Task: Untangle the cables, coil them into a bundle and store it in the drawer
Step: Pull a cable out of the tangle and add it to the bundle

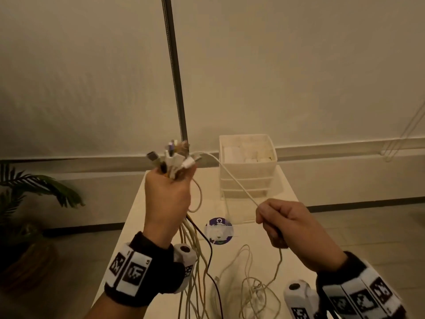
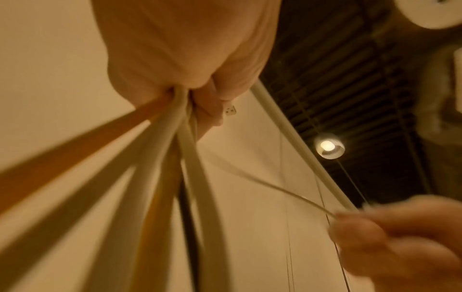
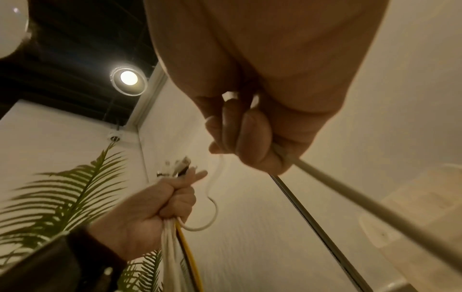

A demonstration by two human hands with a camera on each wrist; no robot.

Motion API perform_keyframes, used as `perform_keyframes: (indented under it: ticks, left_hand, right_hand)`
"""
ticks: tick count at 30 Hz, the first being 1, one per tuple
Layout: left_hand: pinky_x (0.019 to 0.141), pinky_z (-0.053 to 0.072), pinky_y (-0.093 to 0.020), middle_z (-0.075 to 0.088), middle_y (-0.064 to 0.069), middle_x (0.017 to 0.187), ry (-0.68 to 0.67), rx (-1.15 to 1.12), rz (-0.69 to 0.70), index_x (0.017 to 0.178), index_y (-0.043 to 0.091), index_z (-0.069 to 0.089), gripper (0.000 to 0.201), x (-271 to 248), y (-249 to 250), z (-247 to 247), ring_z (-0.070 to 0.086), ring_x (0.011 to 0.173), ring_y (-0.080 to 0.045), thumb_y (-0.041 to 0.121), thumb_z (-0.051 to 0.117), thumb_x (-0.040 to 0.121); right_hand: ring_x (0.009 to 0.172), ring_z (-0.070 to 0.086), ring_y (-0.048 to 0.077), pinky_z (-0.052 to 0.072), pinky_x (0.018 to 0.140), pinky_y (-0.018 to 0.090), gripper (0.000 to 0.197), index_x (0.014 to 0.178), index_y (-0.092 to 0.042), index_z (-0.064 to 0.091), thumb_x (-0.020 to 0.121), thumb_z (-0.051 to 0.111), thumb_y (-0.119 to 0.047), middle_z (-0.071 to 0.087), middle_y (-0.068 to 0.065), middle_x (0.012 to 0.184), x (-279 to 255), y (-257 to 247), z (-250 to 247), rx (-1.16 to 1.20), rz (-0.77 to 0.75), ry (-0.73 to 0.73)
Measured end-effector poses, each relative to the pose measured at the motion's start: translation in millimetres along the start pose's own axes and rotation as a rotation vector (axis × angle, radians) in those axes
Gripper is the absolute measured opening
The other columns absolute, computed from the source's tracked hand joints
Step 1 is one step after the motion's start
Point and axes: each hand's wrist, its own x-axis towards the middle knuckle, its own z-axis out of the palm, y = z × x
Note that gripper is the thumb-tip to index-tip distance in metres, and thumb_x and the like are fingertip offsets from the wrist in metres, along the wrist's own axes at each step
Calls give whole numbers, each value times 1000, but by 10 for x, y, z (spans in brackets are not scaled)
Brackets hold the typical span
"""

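Head view: left hand (image 1: 166, 194) grips gathered cables (image 1: 195, 261) by plugs; right hand (image 1: 289, 223) pinches one white cable (image 1: 232, 178), still untangling. Next: draw it free, coil toward far drawer unit (image 1: 247, 166).

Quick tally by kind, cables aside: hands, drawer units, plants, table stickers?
Hands: 2, left hand gripping the cable bundle, right hand pinching a white cable
Drawer unit: 1
Potted plant: 1
Round sticker: 1
Total: 5

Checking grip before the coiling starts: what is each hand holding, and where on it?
The left hand grips the cable bundle just below its plugs. The right hand holds one white cable along its length.
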Motion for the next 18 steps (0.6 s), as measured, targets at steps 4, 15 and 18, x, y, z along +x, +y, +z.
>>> perform_keyframes:
  ticks: [4, 15, 18]
  left_hand:
    - [49, 35, -11, 61, 22, 58, -320, 307, 214, 92, 26, 72, 20, -193, 46, 186, 47, 47, 3, 7, 69, 90]
    - [40, 26, -22, 45, 13, 50, -38, -106, -90, 68, 27, 70, 35, 155, 74, 84, 29, 41, -8, 6, 57, 93]
    - [37, 29, -19, 45, 7, 57, 240, -295, -184, 78, 19, 62, 24, 379, 174, -182, 33, 45, -7, 13, 54, 100]
  right_hand:
    - [44, 32, 12, 29, 43, 23, 34, 71, -7, 63, 99, 46, -17, 40, 7, 53, 196, -221, 87, -76, -48, -28]
    - [48, 37, 17, 31, 48, 27, 26, 85, -5, 68, 98, 47, -14, 51, 8, 61, 295, -280, 135, 58, -90, -131]
    - [50, 38, 17, 31, 50, 29, 29, 78, -10, 69, 98, 48, -12, 50, 7, 59, 213, -14, 103, 18, -39, -91]
